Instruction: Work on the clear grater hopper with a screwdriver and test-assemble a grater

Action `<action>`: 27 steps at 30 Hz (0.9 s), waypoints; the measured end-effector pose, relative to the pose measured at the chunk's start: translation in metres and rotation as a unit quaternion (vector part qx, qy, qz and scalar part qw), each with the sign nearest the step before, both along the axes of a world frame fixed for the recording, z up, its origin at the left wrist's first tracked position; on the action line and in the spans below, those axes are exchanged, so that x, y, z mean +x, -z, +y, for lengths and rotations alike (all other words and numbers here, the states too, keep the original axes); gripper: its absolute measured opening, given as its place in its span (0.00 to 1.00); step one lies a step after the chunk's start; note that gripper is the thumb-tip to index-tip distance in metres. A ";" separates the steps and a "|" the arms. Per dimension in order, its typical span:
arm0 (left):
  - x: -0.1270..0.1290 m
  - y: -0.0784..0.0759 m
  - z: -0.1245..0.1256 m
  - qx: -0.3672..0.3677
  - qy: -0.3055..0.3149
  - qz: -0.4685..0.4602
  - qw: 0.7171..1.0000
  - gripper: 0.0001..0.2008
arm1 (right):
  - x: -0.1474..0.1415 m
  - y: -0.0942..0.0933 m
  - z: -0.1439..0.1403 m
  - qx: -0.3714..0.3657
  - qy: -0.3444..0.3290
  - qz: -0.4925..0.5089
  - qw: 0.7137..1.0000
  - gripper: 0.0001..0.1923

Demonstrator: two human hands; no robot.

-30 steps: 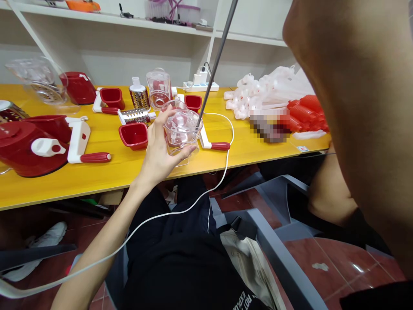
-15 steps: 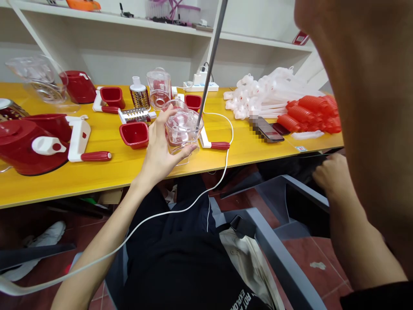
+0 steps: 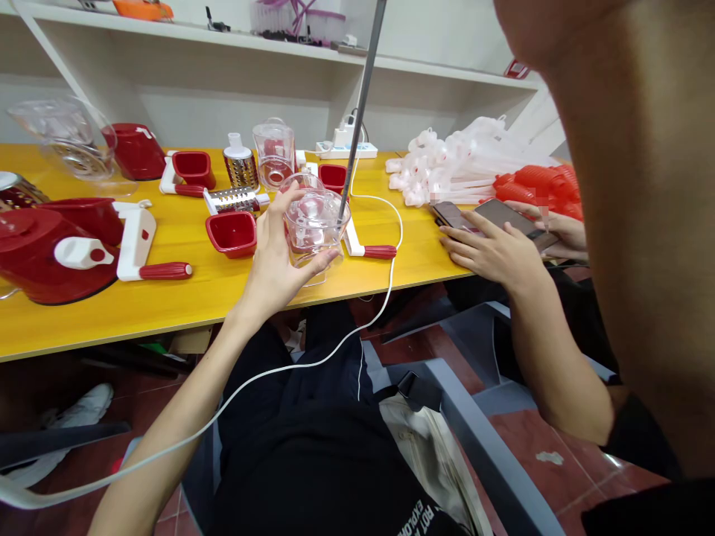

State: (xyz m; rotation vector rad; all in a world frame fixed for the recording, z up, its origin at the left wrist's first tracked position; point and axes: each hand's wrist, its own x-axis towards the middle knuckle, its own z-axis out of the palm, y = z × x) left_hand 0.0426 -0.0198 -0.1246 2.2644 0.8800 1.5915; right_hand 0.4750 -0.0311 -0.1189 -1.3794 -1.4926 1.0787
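One item is unchanged at left-centre: the left hand (image 3: 273, 260) stays wrapped round the clear container (image 3: 313, 223), thumb on the near wall, fingers curled over the far rim, wrist straight and forearm rising from below the yellow table (image 3: 184, 290). The container stands near the table's front edge, just right of the red square cup (image 3: 232, 232), with a metal rod (image 3: 357, 119) slanting down to its rim. Further right there is a change: a co-worker's hand (image 3: 491, 253) has come up from below the table and now lies flat, fingers spread, on a phone (image 3: 508, 216). That person's other hand (image 3: 567, 232) supports the phone from behind. At far right, a bare arm (image 3: 642, 186) fills the frame. It is probably the person's own right arm, but the right hand is out of view, so its grip is unknown.
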 end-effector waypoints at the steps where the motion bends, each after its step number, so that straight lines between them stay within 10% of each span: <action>1: 0.000 0.000 0.000 0.000 0.001 0.000 1.000 0.44 | 0.000 0.001 0.001 -0.013 0.007 0.015 1.000 0.52; 27: 0.001 0.001 0.000 0.004 -0.008 -0.003 1.000 0.45 | 0.009 0.020 -0.002 -0.018 0.059 0.067 0.996 0.50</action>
